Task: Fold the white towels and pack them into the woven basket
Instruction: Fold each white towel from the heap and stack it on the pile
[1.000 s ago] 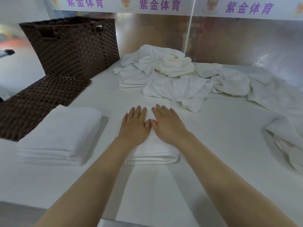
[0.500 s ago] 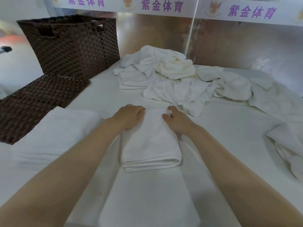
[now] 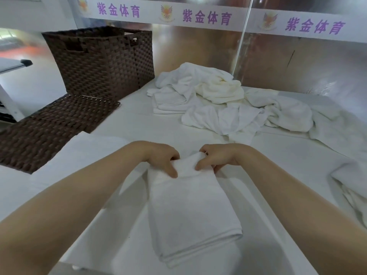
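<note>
Nearest to me lies the folded towel (image 3: 190, 211), a thick white rectangle with its layered edge toward the camera; both hands grip its far end, and that end is lifted off the white table (image 3: 139, 124) while the near end looks to rest on the surface. My left hand (image 3: 160, 157) has its fingers curled round the far left corner with the thumb pressed on top; my right hand (image 3: 216, 158) pinches the far right corner in the same way, thumb on top, fingers hidden beneath the cloth. I judge the folding of this piece finished and the step in hand to be the pick-up for stacking or packing.

Just to the left, partly hidden by my left forearm, sits a stack of folded towels (image 3: 85, 147); beyond it the flat woven lid (image 3: 55, 124) lies on the table; behind that the dark woven basket (image 3: 103, 62) stands open at the far left corner, well apart from my hands; I cannot see what it holds. To the right, a loose towel (image 3: 349, 185) hangs near the table edge; further back a heap of unfolded towels (image 3: 228, 104) sprawls across the middle, so much of the task remains.

The next move calls for a level lift with both hands supporting the layers so the fold holds, then a carry leftward.
</note>
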The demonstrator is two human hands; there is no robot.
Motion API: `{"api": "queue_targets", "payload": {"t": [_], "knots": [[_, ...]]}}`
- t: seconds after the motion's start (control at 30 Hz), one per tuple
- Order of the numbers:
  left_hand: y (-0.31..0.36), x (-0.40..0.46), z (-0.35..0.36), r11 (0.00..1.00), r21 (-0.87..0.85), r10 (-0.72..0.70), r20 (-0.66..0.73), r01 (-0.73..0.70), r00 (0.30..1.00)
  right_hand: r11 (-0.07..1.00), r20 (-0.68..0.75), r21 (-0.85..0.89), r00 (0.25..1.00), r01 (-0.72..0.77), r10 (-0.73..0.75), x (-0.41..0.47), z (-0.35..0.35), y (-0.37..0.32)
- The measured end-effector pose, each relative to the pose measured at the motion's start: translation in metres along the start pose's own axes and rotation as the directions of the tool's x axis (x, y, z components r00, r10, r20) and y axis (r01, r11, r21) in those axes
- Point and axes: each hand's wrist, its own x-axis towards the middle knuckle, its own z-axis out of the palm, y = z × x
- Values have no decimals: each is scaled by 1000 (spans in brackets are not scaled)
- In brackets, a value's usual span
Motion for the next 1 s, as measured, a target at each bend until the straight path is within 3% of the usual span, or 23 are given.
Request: {"api": "queue_targets", "payload": {"t": [0.2, 0.4, 0.47, 0.6, 0.67, 0.77, 0.83, 0.9, 1.0], "knots": [[-6, -21, 6, 990, -114, 56, -250, -87, 967, 993, -46, -74, 994, 97, -101, -11, -10, -22], [-19, -45, 1, 951, -308, -35, -65, 13, 997, 946, -253, -291, 942, 145, -222, -15, -9, -43], [-21, -50, -2, 972, -236, -31, -114, 3, 993, 932, -208, -332, 953, 145, -222, -17, -10, -49], [-27, -63, -23, 999, 33, -29, -323, 42, 946, 971, -65, -181, 983, 158, -172, -30, -22, -71], [-31, -72, -36, 997, 61, -15, -423, 45, 906, 958, -77, -218, 976, 185, -205, -38, -30, -87], [-32, -92, -55, 998, 57, 7, -605, 35, 796, 900, -212, -369, 923, 230, -323, -57, -35, -119], [-33, -108, -66, 994, 89, 22, -738, 64, 674, 837, -342, -503, 840, 215, -421, -71, -33, -141], [-36, -124, -73, 989, 107, 40, -867, 106, 497, 750, -455, -631, 689, 198, -564, -76, -28, -158], [-58, -147, -72, 982, 113, 74, -968, 151, 238, 636, -532, -716, 365, 288, -764, -59, 0, -175]]}}
